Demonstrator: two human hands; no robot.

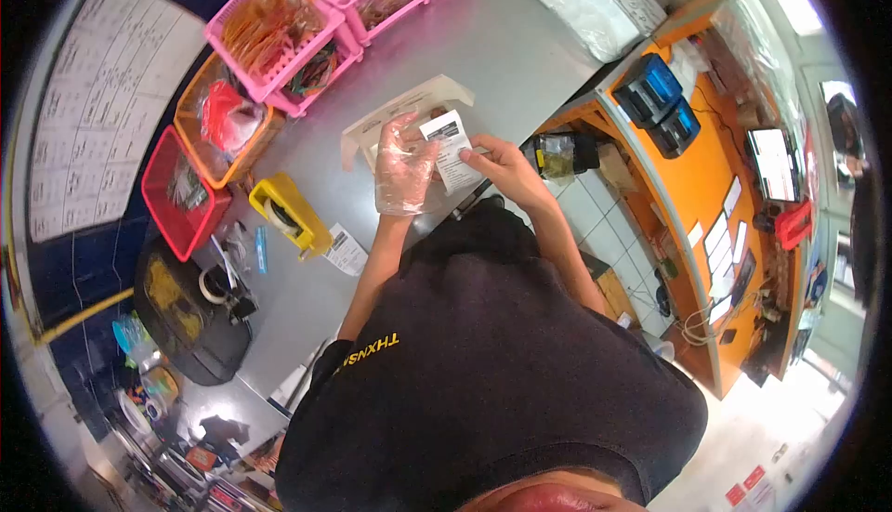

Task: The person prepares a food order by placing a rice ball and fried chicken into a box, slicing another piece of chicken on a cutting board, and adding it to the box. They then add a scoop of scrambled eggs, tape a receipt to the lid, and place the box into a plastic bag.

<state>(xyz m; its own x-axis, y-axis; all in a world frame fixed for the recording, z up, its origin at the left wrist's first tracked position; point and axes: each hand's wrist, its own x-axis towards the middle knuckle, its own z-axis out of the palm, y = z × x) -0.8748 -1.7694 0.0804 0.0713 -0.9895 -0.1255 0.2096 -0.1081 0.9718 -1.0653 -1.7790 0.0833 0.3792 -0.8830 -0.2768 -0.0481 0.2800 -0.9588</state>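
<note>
A white printed receipt (pixel 450 161) is held up in front of me, pinched at its right edge between the thumb and fingers of my right hand (pixel 506 174). My left hand (pixel 405 166) wears a clear plastic glove, its fingers loosely spread and its thumb right at the receipt's left edge. Behind both hands, an open paper box (pixel 409 109) with printing on its flap lies on the metal counter (pixel 321 145); the receipt and left hand hide part of it. Another printed slip (pixel 345 250) lies left of my left forearm.
A yellow tape dispenser (pixel 290 216) stands left of my hands. Beyond it are a red basket (pixel 186 198), an orange basket (pixel 216 126) and pink baskets (pixel 275 33) of packets. White plastic bags (pixel 587 15) lie at the far right. An orange desk (pixel 701 173) holds blue-and-black devices (pixel 656 103).
</note>
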